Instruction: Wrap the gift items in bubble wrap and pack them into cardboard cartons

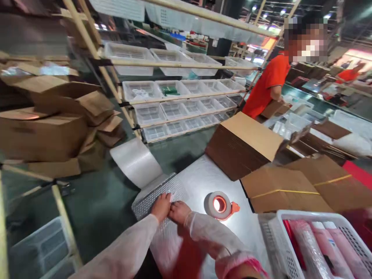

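My left hand lies on a sheet of bubble wrap at the left edge of the metal table, its fingers closed on the wrap. Right beside it, my right hand has curled fingers gripping the same sheet. Something small and pale shows between the two hands, too hidden to name. From the table edge the wrap runs back to a wide pale roll. Right of my hands, a thick roll of clear tape sits on an orange dispenser.
A stack of flat cardboard stands at the table's back edge. To the right are strapped cardboard and a white basket with pink bottles. Racks of plastic bins stand ahead, cartons at left. A co-worker holds cardboard.
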The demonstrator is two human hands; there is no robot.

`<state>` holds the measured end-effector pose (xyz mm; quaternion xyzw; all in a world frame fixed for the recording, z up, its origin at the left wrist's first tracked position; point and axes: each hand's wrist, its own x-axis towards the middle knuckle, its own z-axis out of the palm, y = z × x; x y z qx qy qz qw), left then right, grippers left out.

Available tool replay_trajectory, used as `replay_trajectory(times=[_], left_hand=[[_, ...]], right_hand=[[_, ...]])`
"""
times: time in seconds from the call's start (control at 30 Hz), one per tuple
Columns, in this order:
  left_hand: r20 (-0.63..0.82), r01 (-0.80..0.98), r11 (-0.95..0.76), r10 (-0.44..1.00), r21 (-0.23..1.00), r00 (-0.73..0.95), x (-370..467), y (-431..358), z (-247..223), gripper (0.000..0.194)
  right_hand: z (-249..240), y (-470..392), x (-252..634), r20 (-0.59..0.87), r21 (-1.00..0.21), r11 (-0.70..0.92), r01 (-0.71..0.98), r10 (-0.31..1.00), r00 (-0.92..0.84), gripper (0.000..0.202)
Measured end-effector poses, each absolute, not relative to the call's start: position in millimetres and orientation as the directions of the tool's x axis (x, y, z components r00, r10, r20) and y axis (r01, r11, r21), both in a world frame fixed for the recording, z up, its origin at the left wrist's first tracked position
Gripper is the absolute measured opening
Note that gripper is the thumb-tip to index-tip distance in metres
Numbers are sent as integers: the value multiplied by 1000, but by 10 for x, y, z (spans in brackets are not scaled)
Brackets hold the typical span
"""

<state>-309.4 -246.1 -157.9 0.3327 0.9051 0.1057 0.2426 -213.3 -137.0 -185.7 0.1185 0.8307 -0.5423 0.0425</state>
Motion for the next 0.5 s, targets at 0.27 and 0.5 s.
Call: replay_trajectory(times=[0.27, 0.5], left_hand=[[-388, 607, 647, 762, 462, -518, -2822, -2434, -1651, 36], [-184, 523, 577, 762, 628, -621, -2596, -2433, -1194, 34]], right_hand=[[-1594, -1425, -1768, -218, -903, 299, 309, 301, -928, 26], [-1277, -923, -1300, -237, -918, 217, 331, 368, -899, 30]])
